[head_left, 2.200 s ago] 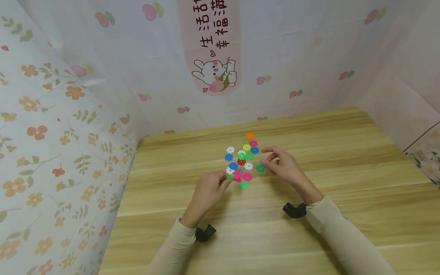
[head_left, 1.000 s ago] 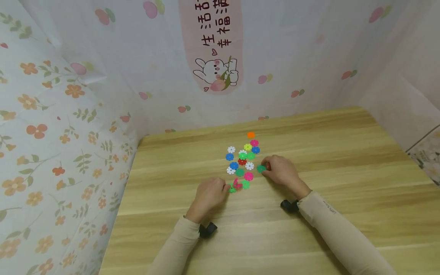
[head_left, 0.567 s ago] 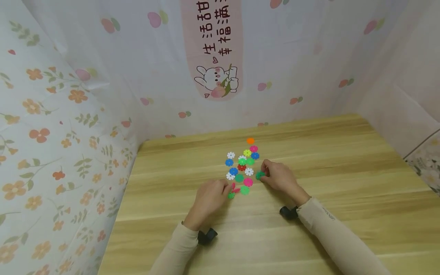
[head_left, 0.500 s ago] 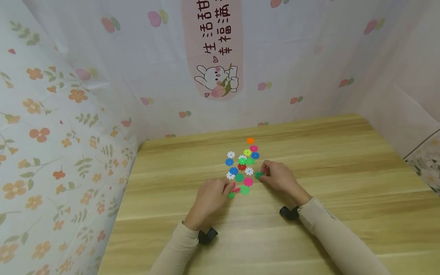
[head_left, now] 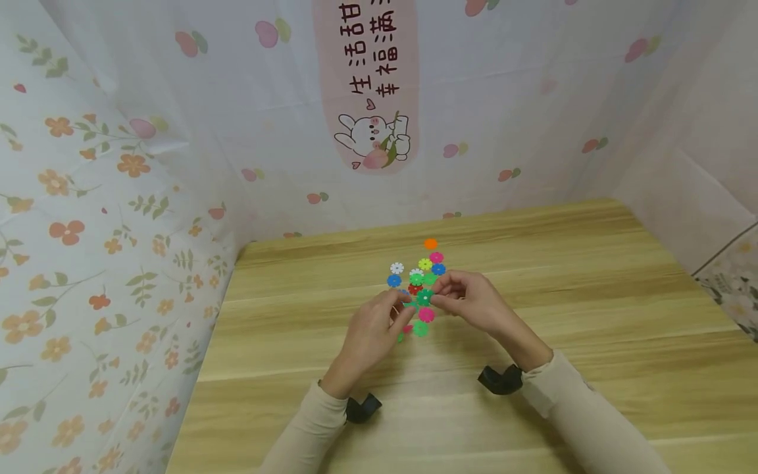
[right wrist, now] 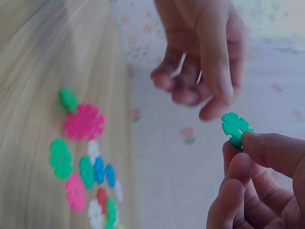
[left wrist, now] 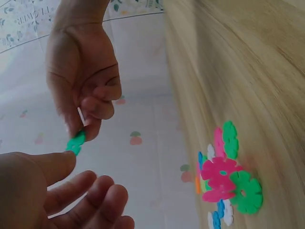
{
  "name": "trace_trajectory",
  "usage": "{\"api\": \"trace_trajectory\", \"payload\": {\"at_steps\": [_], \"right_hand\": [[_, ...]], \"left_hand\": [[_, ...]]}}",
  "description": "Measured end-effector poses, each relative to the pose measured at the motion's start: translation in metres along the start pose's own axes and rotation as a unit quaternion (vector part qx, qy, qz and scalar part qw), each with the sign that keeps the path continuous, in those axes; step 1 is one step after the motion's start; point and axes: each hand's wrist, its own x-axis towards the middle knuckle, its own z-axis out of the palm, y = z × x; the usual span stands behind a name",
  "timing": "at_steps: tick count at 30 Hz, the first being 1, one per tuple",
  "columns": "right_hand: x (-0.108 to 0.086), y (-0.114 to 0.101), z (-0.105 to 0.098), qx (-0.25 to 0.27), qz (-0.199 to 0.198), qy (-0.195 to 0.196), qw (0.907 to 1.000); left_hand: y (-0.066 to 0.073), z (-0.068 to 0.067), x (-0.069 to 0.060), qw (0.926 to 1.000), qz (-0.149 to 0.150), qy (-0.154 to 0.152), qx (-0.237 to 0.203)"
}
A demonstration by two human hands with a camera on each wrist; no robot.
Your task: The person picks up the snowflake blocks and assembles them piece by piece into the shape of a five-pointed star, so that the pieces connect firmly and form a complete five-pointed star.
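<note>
On my head feed, the person's left hand point(head_left: 373, 327) hovered at eight o'clock from a raised dark-green disc point(head_left: 425, 297), thumb and fingers wide apart; a blue disc point(head_left: 394, 281) lay at ten. At center, I saw the dark-green disc held above the wooden counter point(head_left: 284, 296), between an orange disc point(head_left: 431, 243) at twelve and a pink disc point(head_left: 426, 316) at six. At three o'clock, the right hand point(head_left: 476, 301) pinched it.
</note>
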Motion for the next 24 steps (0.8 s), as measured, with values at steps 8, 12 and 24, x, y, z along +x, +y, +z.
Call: {"api": "trace_trajectory", "payload": {"at_steps": [8,12,24], "right_hand": [[-0.009,-0.019,0.004,0.022,-0.030,-0.013,0.9992],[-0.011,-0.022,0.007,0.021,-0.039,-0.022,0.9988],[-0.007,-0.013,0.009,0.050,-0.040,-0.032,0.9974]], "left_hand": [[0.007,-0.001,0.000,0.9965,0.047,0.025,-0.064],[0.009,0.000,-0.002,0.9943,0.052,0.032,-0.088],[0.010,-0.004,-0.004,0.9909,0.065,0.071,-0.095]]}}
